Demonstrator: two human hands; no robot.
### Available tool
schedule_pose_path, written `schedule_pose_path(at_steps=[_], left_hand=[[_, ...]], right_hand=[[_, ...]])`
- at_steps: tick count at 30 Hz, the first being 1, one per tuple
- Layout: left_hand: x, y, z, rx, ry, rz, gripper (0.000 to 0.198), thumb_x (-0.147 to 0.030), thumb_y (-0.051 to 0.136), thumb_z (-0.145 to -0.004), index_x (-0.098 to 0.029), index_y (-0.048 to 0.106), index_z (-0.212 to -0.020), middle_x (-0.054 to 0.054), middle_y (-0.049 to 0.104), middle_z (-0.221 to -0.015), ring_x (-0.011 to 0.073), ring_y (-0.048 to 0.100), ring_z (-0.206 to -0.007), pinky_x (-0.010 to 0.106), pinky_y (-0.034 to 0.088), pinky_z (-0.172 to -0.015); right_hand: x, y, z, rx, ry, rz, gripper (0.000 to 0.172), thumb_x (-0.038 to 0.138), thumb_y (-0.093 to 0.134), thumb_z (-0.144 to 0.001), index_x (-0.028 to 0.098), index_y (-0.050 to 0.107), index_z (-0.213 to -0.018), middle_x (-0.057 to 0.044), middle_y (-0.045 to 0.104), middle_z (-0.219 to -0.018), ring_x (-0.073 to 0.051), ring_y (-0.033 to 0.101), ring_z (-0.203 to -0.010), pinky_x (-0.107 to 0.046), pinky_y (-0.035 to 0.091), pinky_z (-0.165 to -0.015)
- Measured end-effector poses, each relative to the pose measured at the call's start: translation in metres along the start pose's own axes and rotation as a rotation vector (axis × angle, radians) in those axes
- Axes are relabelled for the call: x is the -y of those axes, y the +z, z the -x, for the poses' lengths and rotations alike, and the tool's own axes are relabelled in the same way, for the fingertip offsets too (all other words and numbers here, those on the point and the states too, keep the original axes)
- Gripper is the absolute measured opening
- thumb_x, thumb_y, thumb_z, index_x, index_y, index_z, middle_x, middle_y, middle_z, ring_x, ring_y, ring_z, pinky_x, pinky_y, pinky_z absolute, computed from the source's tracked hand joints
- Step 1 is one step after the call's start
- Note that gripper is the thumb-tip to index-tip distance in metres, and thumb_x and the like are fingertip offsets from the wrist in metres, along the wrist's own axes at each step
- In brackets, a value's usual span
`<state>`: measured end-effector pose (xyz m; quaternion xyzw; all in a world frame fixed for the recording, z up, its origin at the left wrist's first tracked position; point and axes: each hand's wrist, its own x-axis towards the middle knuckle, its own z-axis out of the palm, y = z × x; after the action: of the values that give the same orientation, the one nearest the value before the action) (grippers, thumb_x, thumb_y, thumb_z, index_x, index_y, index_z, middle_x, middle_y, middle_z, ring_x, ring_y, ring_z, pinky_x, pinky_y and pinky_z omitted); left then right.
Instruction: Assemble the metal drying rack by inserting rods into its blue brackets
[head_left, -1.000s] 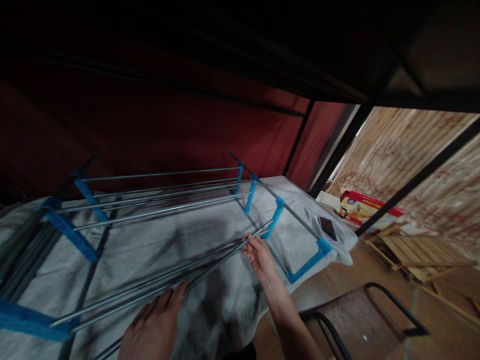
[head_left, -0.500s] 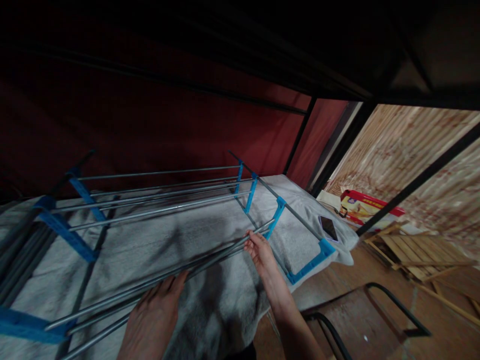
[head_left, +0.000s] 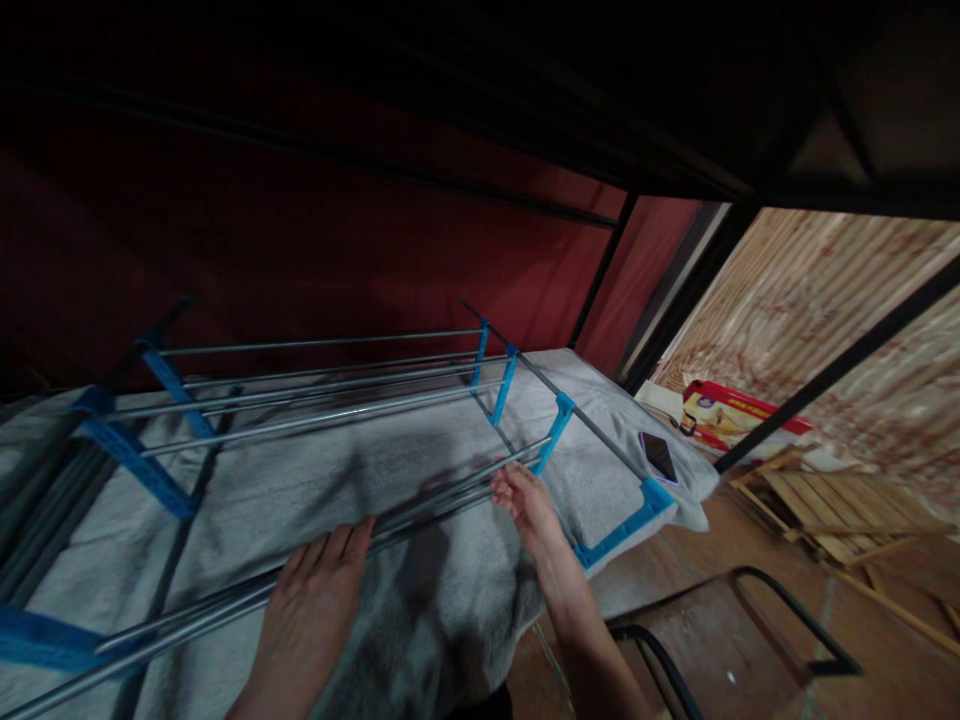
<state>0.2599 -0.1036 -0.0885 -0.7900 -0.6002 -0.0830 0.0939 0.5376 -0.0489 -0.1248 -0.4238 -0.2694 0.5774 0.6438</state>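
Note:
A rack of grey metal rods (head_left: pixel 315 420) joined by blue plastic brackets (head_left: pixel 555 430) lies on a grey blanket (head_left: pixel 420 600) spread over a bed. My left hand (head_left: pixel 311 610) rests fingers-together on a loose bundle of rods (head_left: pixel 225 605) near the blanket's front edge. My right hand (head_left: pixel 529 505) curls around the far end of that same bundle, just short of a blue bracket.
A phone (head_left: pixel 658 455) lies on the blanket's right corner. A red and yellow box (head_left: pixel 731 415) and wooden slats (head_left: pixel 840 505) sit on the floor at right. A dark metal chair frame (head_left: pixel 750 625) stands beside my right arm. The bunk frame (head_left: pixel 675 180) hangs low overhead.
Both hands have shifted the rod bundle slightly; my left hand has moved up along the rods and now lies flatter on them. The view has tilted a little.

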Motion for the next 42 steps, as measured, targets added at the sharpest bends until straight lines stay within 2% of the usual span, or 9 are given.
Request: schedule_pose_path(at_steps=[4,7,10,15,19,26,33,38,42], left_hand=[[0.003,0.005,-0.006,-0.054,0.03,0.003,0.047,-0.001,0.037,-0.094,-0.012,0.068,-0.127,0.013,0.073,-0.109,0.0271,0.068,-0.098,0.043,0.05,-0.09],[0.0,0.008,-0.008,-0.06,0.014,0.007,0.045,-0.001,0.038,-0.093,-0.012,0.068,-0.125,0.013,0.073,-0.11,0.0274,0.068,-0.099,0.043,0.049,-0.091],[-0.009,0.006,-0.005,-0.018,-0.031,0.011,0.05,0.004,0.037,-0.091,-0.014,0.067,-0.127,0.012,0.072,-0.114,0.0268,0.067,-0.105,0.043,0.049,-0.096],[-0.017,0.0,-0.003,0.038,-0.044,0.102,0.043,-0.001,0.044,-0.093,-0.017,0.062,-0.129,0.009,0.07,-0.113,0.0245,0.064,-0.105,0.041,0.049,-0.098],[-0.017,-0.001,-0.001,0.003,-0.041,0.125,0.034,-0.006,0.044,-0.096,-0.016,0.061,-0.124,0.008,0.068,-0.111,0.0246,0.063,-0.105,0.041,0.049,-0.099],[-0.018,-0.002,-0.002,-0.027,-0.024,0.104,0.031,-0.01,0.044,-0.098,-0.017,0.059,-0.123,0.008,0.066,-0.107,0.0242,0.062,-0.103,0.041,0.048,-0.098],[-0.018,-0.008,-0.005,-0.023,-0.021,0.079,0.031,-0.01,0.043,-0.098,-0.015,0.059,-0.124,0.009,0.066,-0.108,0.0243,0.061,-0.105,0.041,0.047,-0.099],[-0.017,-0.008,-0.005,-0.033,0.001,0.064,0.031,-0.009,0.043,-0.097,-0.015,0.059,-0.123,0.009,0.066,-0.109,0.0234,0.061,-0.104,0.04,0.046,-0.099],[-0.017,-0.008,-0.004,-0.02,0.02,0.054,0.032,-0.009,0.043,-0.097,-0.014,0.057,-0.126,0.01,0.066,-0.112,0.0239,0.061,-0.107,0.041,0.045,-0.101]], right_hand=[[-0.002,-0.023,-0.006,-0.256,-0.229,0.326,0.035,0.045,0.066,-0.077,0.02,0.063,-0.101,-0.005,0.068,-0.095,-0.018,0.061,-0.077,-0.031,0.051,-0.068],[0.003,-0.048,-0.012,-0.485,-0.438,0.62,0.043,0.049,0.055,-0.081,0.02,0.06,-0.112,-0.01,0.064,-0.114,-0.023,0.06,-0.101,-0.036,0.051,-0.086],[0.011,-0.072,-0.017,-0.565,-0.511,0.747,0.061,0.051,0.053,-0.081,0.019,0.052,-0.133,-0.015,0.051,-0.14,-0.025,0.052,-0.124,-0.04,0.046,-0.102],[0.015,-0.089,-0.04,-0.434,-0.407,0.702,0.085,0.053,0.066,-0.071,0.02,0.045,-0.147,-0.015,0.05,-0.146,-0.03,0.05,-0.133,-0.049,0.038,-0.113],[0.015,-0.09,-0.048,-0.307,-0.376,0.699,0.077,0.051,0.071,-0.069,0.019,0.055,-0.137,-0.014,0.06,-0.136,-0.032,0.058,-0.125,-0.05,0.04,-0.112],[0.021,-0.094,-0.04,-0.354,-0.323,0.83,0.078,0.055,0.071,-0.072,0.019,0.055,-0.14,-0.015,0.064,-0.133,-0.037,0.059,-0.125,-0.055,0.04,-0.112],[0.03,-0.08,-0.031,-0.373,-0.294,0.891,0.071,0.055,0.069,-0.074,0.02,0.06,-0.136,-0.014,0.066,-0.129,-0.038,0.06,-0.124,-0.056,0.041,-0.11],[0.026,-0.078,-0.025,-0.332,-0.34,0.924,0.073,0.056,0.067,-0.074,0.017,0.056,-0.135,-0.014,0.066,-0.117,-0.037,0.064,-0.107,-0.052,0.053,-0.094],[0.015,-0.058,-0.011,-0.469,-0.487,0.957,0.077,0.054,0.068,-0.073,0.015,0.054,-0.138,-0.018,0.063,-0.121,-0.038,0.064,-0.107,-0.052,0.055,-0.087]])
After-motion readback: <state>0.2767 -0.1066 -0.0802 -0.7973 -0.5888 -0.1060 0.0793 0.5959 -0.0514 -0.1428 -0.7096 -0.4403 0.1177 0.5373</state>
